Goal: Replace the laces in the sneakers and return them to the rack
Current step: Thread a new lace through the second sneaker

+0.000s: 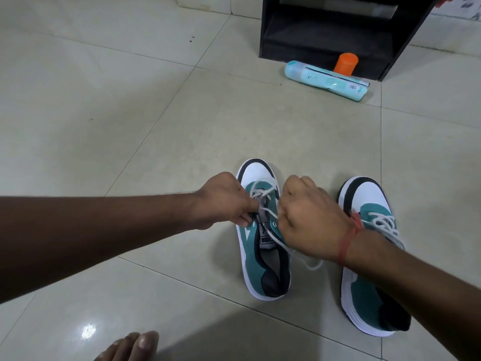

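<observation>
On the tiled floor [130, 126], lacing the nearer sneaker [263, 230]: left hand [223, 201] and right hand [309, 220] both pinching its white lace [276, 230], upper eyelets remaining. Beside, second sneaker [369, 254] looking laced. Farther, black rack [335, 35] waiting.

Both sneakers [263, 256] are teal and white with black trim and off-white laces [263, 194]; the floor [130, 126] is pale beige tile, the rack [338, 35] black, the bottle [325, 79] light aqua, the cap [345, 63] orange, the wrist thread [348, 241] red
</observation>
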